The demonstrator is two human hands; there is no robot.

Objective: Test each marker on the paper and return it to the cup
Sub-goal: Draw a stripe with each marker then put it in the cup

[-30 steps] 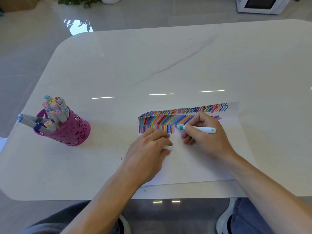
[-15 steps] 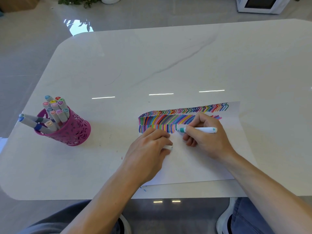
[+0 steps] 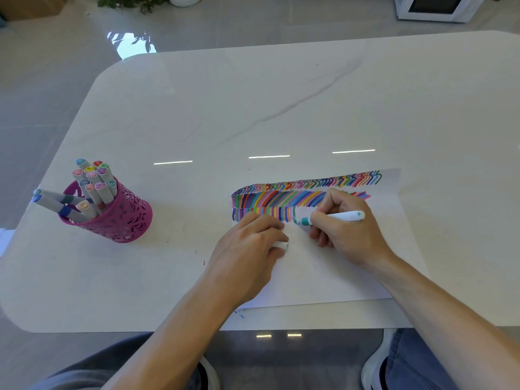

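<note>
A white sheet of paper (image 3: 323, 271) lies on the table, its upper part filled with rows of coloured strokes. My right hand (image 3: 347, 235) grips a teal marker (image 3: 342, 217) with its tip on the paper at the bottom of a fresh teal stroke. My left hand (image 3: 247, 254) rests on the paper's left edge with its fingers curled round a white marker cap (image 3: 281, 245). A pink perforated cup (image 3: 121, 218) at the left holds several markers (image 3: 92, 181).
The white marble table (image 3: 281, 108) has its near edge just below the paper. Two markers lean out over the cup's left rim. A white appliance (image 3: 436, 7) and a potted plant (image 3: 129, 1) stand on the floor beyond the table.
The marker tip has drawn a short teal stroke downward at the end of the lower row. My left hand has stayed where it was.
</note>
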